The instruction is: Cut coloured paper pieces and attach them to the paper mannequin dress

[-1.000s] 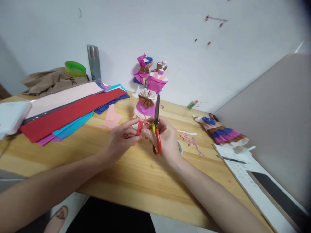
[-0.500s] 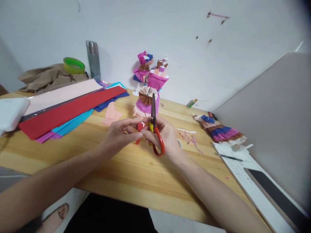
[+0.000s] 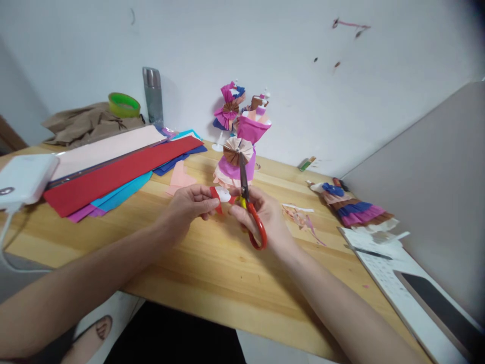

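Between thumb and fingers, my left hand (image 3: 195, 205) pinches a small red-and-white paper piece (image 3: 224, 194), its white part facing up. Scissors (image 3: 244, 177) with red and yellow handles rest in my right hand (image 3: 265, 207), blades pointing away from me. The right fingertips also meet the right edge of the paper piece. Just beyond the blades stands a small dress form in a magenta paper dress (image 3: 253, 129), with a pleated brown-and-cream rosette (image 3: 238, 151) on its front. A second dress form (image 3: 229, 108) in magenta and blue paper is behind it.
Folded red paper (image 3: 125, 174) and other coloured sheets lie at left, beside a white device (image 3: 28, 177) with a cable. A flask (image 3: 152, 96) and green tape roll (image 3: 124, 105) stand behind. Paper scraps (image 3: 301, 218), a layered paper dress (image 3: 348, 205) and a phone (image 3: 435, 308) lie at right.
The paper piece has been spread apart between my hands, and more of its white side shows. My left hand has moved slightly away from the right. The whole view has shifted a little.
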The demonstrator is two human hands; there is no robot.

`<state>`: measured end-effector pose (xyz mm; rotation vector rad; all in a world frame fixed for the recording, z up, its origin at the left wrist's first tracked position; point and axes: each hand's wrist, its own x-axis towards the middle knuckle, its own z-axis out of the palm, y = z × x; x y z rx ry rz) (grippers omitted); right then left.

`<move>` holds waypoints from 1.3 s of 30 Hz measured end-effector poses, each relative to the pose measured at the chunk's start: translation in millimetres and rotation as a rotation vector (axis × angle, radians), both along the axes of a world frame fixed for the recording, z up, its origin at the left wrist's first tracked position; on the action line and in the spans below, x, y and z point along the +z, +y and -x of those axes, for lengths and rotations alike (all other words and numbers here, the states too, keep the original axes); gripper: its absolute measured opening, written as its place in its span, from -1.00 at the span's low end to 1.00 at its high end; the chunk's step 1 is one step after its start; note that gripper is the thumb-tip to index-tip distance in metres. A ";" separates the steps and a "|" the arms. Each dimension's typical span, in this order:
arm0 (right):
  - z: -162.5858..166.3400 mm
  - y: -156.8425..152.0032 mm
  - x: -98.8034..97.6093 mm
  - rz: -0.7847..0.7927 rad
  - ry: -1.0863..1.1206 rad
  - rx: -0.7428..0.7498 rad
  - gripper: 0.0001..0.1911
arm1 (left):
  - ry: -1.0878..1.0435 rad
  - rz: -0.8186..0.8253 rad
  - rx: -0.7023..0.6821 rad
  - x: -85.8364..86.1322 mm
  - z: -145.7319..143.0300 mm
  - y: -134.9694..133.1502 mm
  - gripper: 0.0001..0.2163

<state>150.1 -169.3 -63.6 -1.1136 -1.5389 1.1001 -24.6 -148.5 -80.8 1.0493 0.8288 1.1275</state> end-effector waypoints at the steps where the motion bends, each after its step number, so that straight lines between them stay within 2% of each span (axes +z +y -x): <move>1: -1.8 -1.5 -0.3 -0.026 -0.032 0.032 -0.55 | -0.018 0.016 0.013 1.0 0.9 0.9 -0.84; 5: -6.9 -4.3 -5.4 -0.104 -0.106 0.143 -0.55 | -0.102 0.052 0.033 4.8 5.6 4.0 -0.81; 10: -4.3 -5.0 -14.5 -0.068 -0.033 0.053 -0.56 | -0.145 0.079 -0.001 7.5 9.4 6.6 -0.82; 16: 4.6 -1.4 -23.8 -0.086 0.081 -0.002 -0.42 | -0.174 0.151 -0.040 7.0 10.3 8.6 -0.83; 21: 9.2 2.3 -29.5 -0.043 0.101 0.044 -0.38 | -0.162 0.150 -0.061 6.5 10.5 9.1 -0.82; 25: 11.8 0.6 -31.8 -0.011 0.063 0.009 -0.43 | -0.141 0.166 -0.019 8.4 10.0 10.4 -0.85; 30: 10.0 2.2 -34.2 -0.079 0.064 -0.065 -0.48 | -0.104 0.173 0.031 8.6 11.0 12.3 -0.91; 39: 9.6 -0.2 -30.3 -0.005 0.059 -0.042 -0.47 | -0.091 0.235 0.056 9.4 8.1 11.7 -0.85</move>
